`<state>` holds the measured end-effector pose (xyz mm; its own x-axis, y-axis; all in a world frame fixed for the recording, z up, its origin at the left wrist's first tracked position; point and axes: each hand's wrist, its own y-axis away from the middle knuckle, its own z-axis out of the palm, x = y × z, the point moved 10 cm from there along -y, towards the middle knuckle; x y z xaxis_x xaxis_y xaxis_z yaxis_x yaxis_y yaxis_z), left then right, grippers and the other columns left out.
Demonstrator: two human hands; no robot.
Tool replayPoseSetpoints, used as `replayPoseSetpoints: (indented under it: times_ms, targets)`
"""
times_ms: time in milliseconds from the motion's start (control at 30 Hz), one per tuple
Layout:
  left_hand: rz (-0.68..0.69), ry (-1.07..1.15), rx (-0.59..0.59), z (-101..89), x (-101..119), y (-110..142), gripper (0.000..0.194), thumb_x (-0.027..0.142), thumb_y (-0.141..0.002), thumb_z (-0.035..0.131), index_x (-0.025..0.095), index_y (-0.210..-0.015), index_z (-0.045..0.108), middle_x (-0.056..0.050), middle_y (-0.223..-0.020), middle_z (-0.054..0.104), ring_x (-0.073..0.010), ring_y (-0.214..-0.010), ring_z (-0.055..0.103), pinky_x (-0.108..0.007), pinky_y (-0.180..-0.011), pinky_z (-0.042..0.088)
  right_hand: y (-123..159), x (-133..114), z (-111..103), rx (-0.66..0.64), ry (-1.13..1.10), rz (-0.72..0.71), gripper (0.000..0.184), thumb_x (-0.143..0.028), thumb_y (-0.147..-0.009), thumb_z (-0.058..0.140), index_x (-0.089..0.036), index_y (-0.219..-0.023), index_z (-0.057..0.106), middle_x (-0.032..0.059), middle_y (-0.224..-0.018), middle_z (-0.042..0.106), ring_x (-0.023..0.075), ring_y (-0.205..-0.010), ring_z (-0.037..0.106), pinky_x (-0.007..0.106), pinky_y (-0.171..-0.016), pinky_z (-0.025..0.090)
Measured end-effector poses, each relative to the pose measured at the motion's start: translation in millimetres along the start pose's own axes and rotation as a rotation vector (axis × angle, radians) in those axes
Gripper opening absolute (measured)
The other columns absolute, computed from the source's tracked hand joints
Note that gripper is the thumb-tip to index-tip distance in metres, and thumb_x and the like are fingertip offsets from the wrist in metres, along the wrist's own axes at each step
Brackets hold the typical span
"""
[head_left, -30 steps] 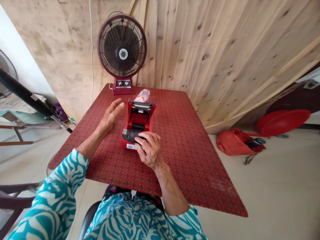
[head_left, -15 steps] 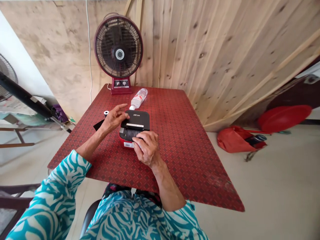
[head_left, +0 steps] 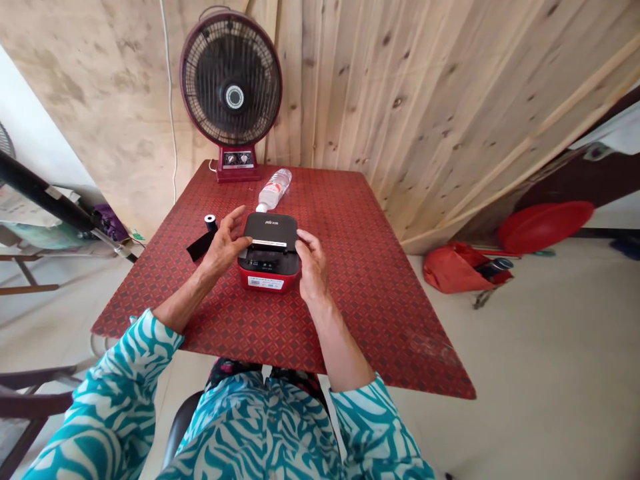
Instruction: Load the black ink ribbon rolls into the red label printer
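Observation:
A small red printer with a black lid [head_left: 270, 250] sits near the middle of the red patterned table [head_left: 370, 293], its lid down. My left hand [head_left: 223, 244] rests against the printer's left side, fingers curled onto the lid's edge. My right hand [head_left: 311, 265] lies along its right side, fingers pressed to the lid. Both hands hold the printer between them.
A black roll with a loose strip [head_left: 204, 235] lies left of the printer. A plastic bottle [head_left: 273, 189] lies behind it, before a dark red fan [head_left: 231, 90] at the wooden wall. On the floor to the right lie a red bag [head_left: 455, 275] and a red basin [head_left: 544, 225].
The printer's lid stood open one second ago and is now down. My left hand came onto the lid; my right hand moved from the printer's front to its right side.

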<state>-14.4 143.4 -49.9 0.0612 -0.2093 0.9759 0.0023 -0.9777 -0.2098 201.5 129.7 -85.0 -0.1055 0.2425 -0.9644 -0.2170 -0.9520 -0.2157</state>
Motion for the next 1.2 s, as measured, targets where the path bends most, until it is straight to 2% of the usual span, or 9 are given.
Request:
replayPoseSetpoints:
  times_ms: [67, 133, 267, 467, 600, 800, 967, 1100, 1200]
  targets:
    - [-0.086, 0.039, 0.005, -2.0, -13, 0, 0.082, 0.023, -0.068, 0.069, 0.022, -0.145, 0.042, -0.014, -0.154, 0.043, -0.0312, -0.144, 0.039, -0.045, -0.113, 0.042, -2, 5, 1, 0.013, -0.057, 0.050, 0.037, -0.039, -0.081, 0.060, -0.022, -0.114, 0.061, 0.0088, -0.118, 0.070, 0.0209, -0.109, 0.066, 0.043, -0.097, 0.053]
    - [-0.172, 0.086, -0.046, 1.0, -26, -1, 0.081, 0.026, -0.071, 0.067, 0.023, -0.147, 0.040, -0.015, -0.154, 0.043, -0.0311, -0.140, 0.046, -0.044, -0.108, 0.048, -1, 3, 3, 0.011, -0.055, 0.049, 0.038, -0.036, -0.080, 0.059, -0.023, -0.116, 0.061, 0.0086, -0.119, 0.070, 0.0208, -0.109, 0.065, 0.043, -0.097, 0.053]
    - [-0.207, 0.115, -0.130, 6.3, -38, 0, 0.077, 0.029, -0.075, 0.065, 0.023, -0.147, 0.040, -0.015, -0.153, 0.045, -0.0291, -0.129, 0.057, -0.039, -0.096, 0.056, -1, -3, 2, -0.003, 0.031, -0.008, 0.043, -0.026, -0.079, 0.054, -0.023, -0.122, 0.059, 0.0098, -0.128, 0.064, 0.0198, -0.112, 0.063, 0.044, -0.102, 0.051]
    - [-0.194, 0.174, -0.084, 11.4, -34, 12, 0.078, 0.033, -0.076, 0.066, 0.025, -0.149, 0.038, -0.012, -0.149, 0.051, -0.0283, -0.128, 0.057, -0.040, -0.098, 0.053, -2, -1, 1, -0.052, 0.188, -0.131, 0.044, -0.024, -0.084, 0.047, -0.026, -0.127, 0.057, 0.0091, -0.132, 0.061, 0.0190, -0.117, 0.060, 0.043, -0.101, 0.052]
    - [-0.204, 0.317, -0.164, 19.6, -29, 25, 0.071, 0.043, -0.082, 0.060, 0.024, -0.148, 0.043, -0.011, -0.138, 0.062, -0.0287, -0.121, 0.062, -0.042, -0.098, 0.052, 1, -2, -4, -0.053, 0.305, -0.234, 0.037, -0.031, -0.091, 0.044, -0.026, -0.123, 0.061, 0.0083, -0.128, 0.062, 0.0194, -0.117, 0.058, 0.042, -0.099, 0.051]
    - [-0.170, 0.376, -0.228, 14.4, -27, 27, 0.072, 0.029, -0.068, 0.068, 0.026, -0.139, 0.053, -0.008, -0.144, 0.058, -0.0299, -0.130, 0.056, -0.042, -0.105, 0.048, 4, 10, -8, -0.002, 0.196, -0.150, 0.036, -0.042, -0.092, 0.046, -0.026, -0.119, 0.064, 0.0071, -0.126, 0.063, 0.0201, -0.117, 0.059, 0.043, -0.100, 0.050]
    - [-0.160, 0.342, -0.261, 13.8, -28, 25, 0.067, 0.031, -0.068, 0.070, 0.026, -0.134, 0.057, -0.010, -0.140, 0.061, -0.0324, -0.128, 0.058, -0.047, -0.105, 0.048, 13, 14, -8, 0.041, 0.139, -0.129, 0.043, -0.048, -0.096, 0.039, -0.026, -0.127, 0.059, 0.0074, -0.135, 0.060, 0.0202, -0.127, 0.055, 0.045, -0.107, 0.045]
    - [-0.199, 0.402, -0.240, 13.2, -33, 25, 0.069, 0.025, -0.066, 0.068, 0.025, -0.134, 0.057, -0.009, -0.138, 0.062, -0.0319, -0.127, 0.059, -0.047, -0.104, 0.049, 18, 8, -7, 0.073, 0.200, -0.192, 0.046, -0.046, -0.098, 0.033, -0.025, -0.132, 0.056, 0.0079, -0.135, 0.059, 0.0197, -0.130, 0.054, 0.045, -0.112, 0.042]
    - [-0.236, 0.492, -0.203, 14.0, -37, 24, 0.070, 0.018, -0.061, 0.069, 0.024, -0.130, 0.060, -0.008, -0.143, 0.059, -0.0316, -0.136, 0.050, -0.044, -0.111, 0.042, 20, 9, -8, 0.100, 0.160, -0.183, 0.045, -0.046, -0.098, 0.034, -0.026, -0.130, 0.058, 0.0060, -0.135, 0.060, 0.0197, -0.130, 0.054, 0.045, -0.114, 0.039]
